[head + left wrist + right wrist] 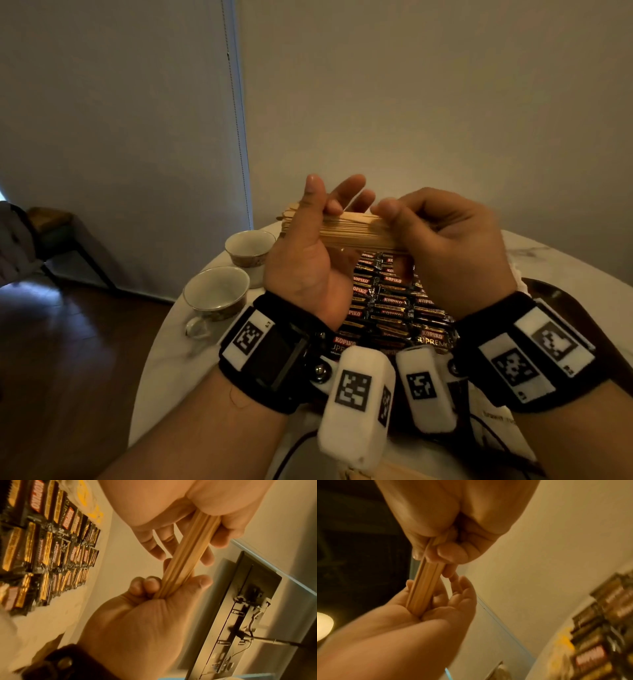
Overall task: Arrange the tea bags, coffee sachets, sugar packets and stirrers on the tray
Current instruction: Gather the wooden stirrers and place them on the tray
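A bundle of wooden stirrers (356,233) is held level in the air between both hands, above the table. My right hand (442,240) grips one end with curled fingers and thumb (452,553). The other end (416,605) rests in the palm of my left hand (308,246), whose thumb and fingers stay fairly straight (154,547). Below lie several black and gold Kopiko coffee sachets (394,305), laid in rows (42,547). More stirrers (291,212) show behind my left hand. Yellow packets (89,504) lie beyond the sachets.
Two white teacups (215,294) (250,246) stand on the left of the round white marble table (164,342). A dark curved rim, perhaps the tray (568,298), sits at the right. A printed white packet (496,421) lies near me. A chair (51,240) stands far left.
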Demonstrator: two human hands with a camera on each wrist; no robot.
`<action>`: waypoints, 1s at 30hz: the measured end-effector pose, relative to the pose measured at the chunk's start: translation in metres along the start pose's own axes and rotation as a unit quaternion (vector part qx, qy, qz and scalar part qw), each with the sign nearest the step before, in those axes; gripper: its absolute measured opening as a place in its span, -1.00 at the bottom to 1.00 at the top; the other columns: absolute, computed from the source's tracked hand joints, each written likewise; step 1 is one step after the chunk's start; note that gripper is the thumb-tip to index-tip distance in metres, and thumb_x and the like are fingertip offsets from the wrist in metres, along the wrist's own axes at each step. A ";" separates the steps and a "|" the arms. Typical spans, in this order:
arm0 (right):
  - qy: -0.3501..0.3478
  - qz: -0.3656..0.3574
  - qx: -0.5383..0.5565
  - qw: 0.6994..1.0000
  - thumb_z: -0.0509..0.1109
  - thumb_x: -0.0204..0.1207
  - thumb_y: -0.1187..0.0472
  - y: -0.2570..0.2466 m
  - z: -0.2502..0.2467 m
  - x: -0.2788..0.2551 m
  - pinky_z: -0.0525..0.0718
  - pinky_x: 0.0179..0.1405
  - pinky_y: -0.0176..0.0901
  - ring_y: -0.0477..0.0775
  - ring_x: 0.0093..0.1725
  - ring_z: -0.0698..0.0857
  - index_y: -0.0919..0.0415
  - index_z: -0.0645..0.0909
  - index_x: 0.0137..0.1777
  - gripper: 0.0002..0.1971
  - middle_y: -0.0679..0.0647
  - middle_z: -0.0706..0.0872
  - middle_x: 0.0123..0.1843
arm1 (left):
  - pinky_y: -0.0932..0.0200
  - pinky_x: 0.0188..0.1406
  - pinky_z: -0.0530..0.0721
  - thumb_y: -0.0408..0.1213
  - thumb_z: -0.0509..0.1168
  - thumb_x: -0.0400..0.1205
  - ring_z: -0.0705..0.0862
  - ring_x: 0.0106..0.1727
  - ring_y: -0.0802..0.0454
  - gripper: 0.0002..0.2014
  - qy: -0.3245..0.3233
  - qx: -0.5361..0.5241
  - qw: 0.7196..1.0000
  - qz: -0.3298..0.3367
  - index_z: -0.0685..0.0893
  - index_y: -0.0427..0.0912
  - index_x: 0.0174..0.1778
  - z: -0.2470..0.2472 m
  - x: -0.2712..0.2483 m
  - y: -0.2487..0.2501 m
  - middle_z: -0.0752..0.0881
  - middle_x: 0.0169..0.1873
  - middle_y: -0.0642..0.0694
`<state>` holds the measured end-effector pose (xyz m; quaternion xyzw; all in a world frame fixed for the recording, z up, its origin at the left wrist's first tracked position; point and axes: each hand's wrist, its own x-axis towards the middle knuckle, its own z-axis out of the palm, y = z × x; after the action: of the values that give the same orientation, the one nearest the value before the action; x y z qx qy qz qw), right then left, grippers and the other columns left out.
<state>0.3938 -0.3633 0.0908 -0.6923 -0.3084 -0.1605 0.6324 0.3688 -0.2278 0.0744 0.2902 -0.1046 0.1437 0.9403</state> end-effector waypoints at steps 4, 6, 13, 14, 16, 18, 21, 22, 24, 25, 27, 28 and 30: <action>0.017 0.055 0.069 0.996 0.56 0.33 -0.11 0.002 0.009 -0.003 0.63 -0.62 -0.17 -0.01 -0.56 0.62 0.17 0.74 -0.13 -0.66 0.06 0.80 -0.27 | -0.22 0.22 0.77 0.04 0.32 0.62 0.79 0.16 -0.10 -0.67 0.016 0.035 0.999 0.017 0.55 -0.13 -0.31 -0.002 0.001 -0.001 0.86 0.05 -0.09; 0.031 0.044 0.058 0.997 0.61 0.35 -0.06 0.005 0.014 -0.006 0.61 -0.60 -0.18 -0.01 -0.55 0.63 0.18 0.73 -0.14 -0.70 0.06 0.77 -0.31 | -0.30 0.28 0.75 0.06 0.36 0.59 0.80 0.14 -0.10 -0.66 0.022 0.042 0.999 0.019 0.57 -0.13 -0.32 -0.004 0.002 -0.002 0.86 0.05 -0.09; 0.089 0.060 0.072 0.992 0.64 0.43 0.03 0.011 0.008 0.000 0.47 -0.65 -0.22 0.03 -0.64 0.51 0.23 0.63 -0.27 -0.68 0.10 0.63 -0.51 | -0.03 -0.11 0.84 -0.10 0.45 0.50 0.87 -0.03 -0.12 -0.76 0.029 0.101 0.994 0.017 0.71 -0.24 -0.23 -0.002 -0.001 -0.008 0.87 -0.02 -0.18; 0.084 0.061 0.074 0.992 0.64 0.45 0.04 0.011 0.006 0.001 0.47 -0.66 -0.23 0.02 -0.64 0.51 0.21 0.63 -0.28 -0.70 0.05 0.65 -0.51 | 0.05 -0.19 0.83 -0.14 0.46 0.49 0.87 -0.09 -0.08 -0.78 0.030 0.112 0.993 0.019 0.75 -0.25 -0.18 -0.001 -0.002 -0.007 0.87 -0.07 -0.18; 0.083 0.064 0.071 0.992 0.63 0.48 0.08 0.010 0.000 0.004 0.47 -0.64 -0.23 0.02 -0.62 0.52 0.17 0.63 -0.29 -0.73 -0.03 0.68 -0.49 | 0.01 -0.19 0.84 -0.21 0.51 0.45 0.87 -0.11 -0.10 -0.75 0.031 0.134 0.990 0.028 0.75 -0.26 -0.04 -0.002 -0.003 -0.006 0.86 -0.08 -0.20; 0.093 0.068 0.065 0.991 0.64 0.48 0.08 0.011 -0.006 0.007 0.49 -0.62 -0.23 0.02 -0.61 0.52 0.12 0.64 -0.32 -0.73 -0.02 0.67 -0.49 | -0.24 0.00 0.85 -0.23 0.59 0.42 0.85 -0.05 -0.19 -0.74 0.028 0.163 0.985 0.051 0.75 -0.18 -0.04 -0.006 0.001 -0.004 0.83 0.00 -0.24; 0.096 0.065 0.043 0.992 0.65 0.48 0.08 0.011 -0.016 0.012 0.51 -0.60 -0.22 0.04 -0.60 0.53 0.15 0.65 -0.30 -0.73 0.03 0.67 -0.49 | -0.49 0.19 0.75 -0.23 0.60 0.48 0.81 0.04 -0.24 -0.80 0.031 0.241 0.964 0.107 0.76 -0.09 -0.05 -0.011 0.007 0.004 0.81 0.00 -0.20; 0.091 0.059 0.030 0.994 0.66 0.48 0.07 0.010 -0.018 0.013 0.52 -0.60 -0.22 0.06 -0.59 0.55 0.15 0.65 -0.29 -0.73 0.06 0.69 -0.47 | -0.48 0.19 0.75 -0.21 0.56 0.52 0.81 0.07 -0.25 -0.82 0.031 0.261 0.957 0.118 0.75 -0.08 -0.01 -0.011 0.007 0.005 0.82 0.00 -0.18; 0.074 0.048 0.005 0.996 0.66 0.48 0.07 0.008 -0.018 0.012 0.54 -0.60 -0.21 0.06 -0.58 0.57 0.14 0.65 -0.29 -0.73 0.10 0.72 -0.42 | -0.39 0.16 0.79 -0.14 0.44 0.58 0.82 0.12 -0.25 -0.83 0.021 0.297 0.946 0.129 0.72 -0.08 0.04 -0.010 0.006 0.006 0.83 0.03 -0.18; 0.064 0.041 -0.008 0.997 0.65 0.49 0.08 0.006 -0.016 0.010 0.54 -0.61 -0.22 0.05 -0.58 0.58 0.14 0.64 -0.30 -0.73 0.10 0.72 -0.42 | -0.35 0.13 0.81 -0.11 0.38 0.62 0.83 0.12 -0.23 -0.84 0.014 0.320 0.938 0.131 0.72 -0.08 0.04 -0.009 0.004 0.005 0.84 0.03 -0.17; 0.054 0.030 -0.033 0.998 0.61 0.54 0.10 0.005 -0.011 0.008 0.56 -0.61 -0.21 0.02 -0.56 0.60 0.15 0.61 -0.30 -0.71 0.11 0.70 -0.41 | -0.25 0.06 0.83 -0.06 0.32 0.70 0.84 0.07 -0.16 -0.81 0.012 0.378 0.915 0.142 0.76 -0.08 -0.02 -0.009 0.002 0.002 0.86 -0.03 -0.13; 0.050 0.032 -0.034 0.998 0.58 0.57 0.09 0.005 -0.009 0.008 0.58 -0.59 -0.18 0.04 -0.55 0.61 0.19 0.60 -0.29 -0.70 0.17 0.69 -0.39 | -0.20 0.03 0.83 -0.06 0.29 0.74 0.85 0.02 -0.11 -0.77 0.016 0.405 0.902 0.149 0.78 -0.09 -0.05 -0.009 0.001 0.001 0.86 -0.08 -0.10; 0.038 0.048 -0.011 0.998 0.52 0.62 0.03 0.006 -0.007 0.008 0.64 -0.55 -0.08 0.14 -0.52 0.62 0.36 0.57 -0.21 -0.61 0.36 0.69 -0.32 | -0.08 -0.01 0.83 -0.05 0.24 0.81 0.85 -0.06 -0.02 -0.68 0.027 0.441 0.883 0.160 0.80 -0.11 -0.12 -0.009 0.000 0.001 0.87 -0.15 -0.07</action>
<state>0.4048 -0.3682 0.0920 -0.7068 -0.2490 -0.1598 0.6426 0.3692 -0.2218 0.0676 0.6505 -0.0496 0.3312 0.6817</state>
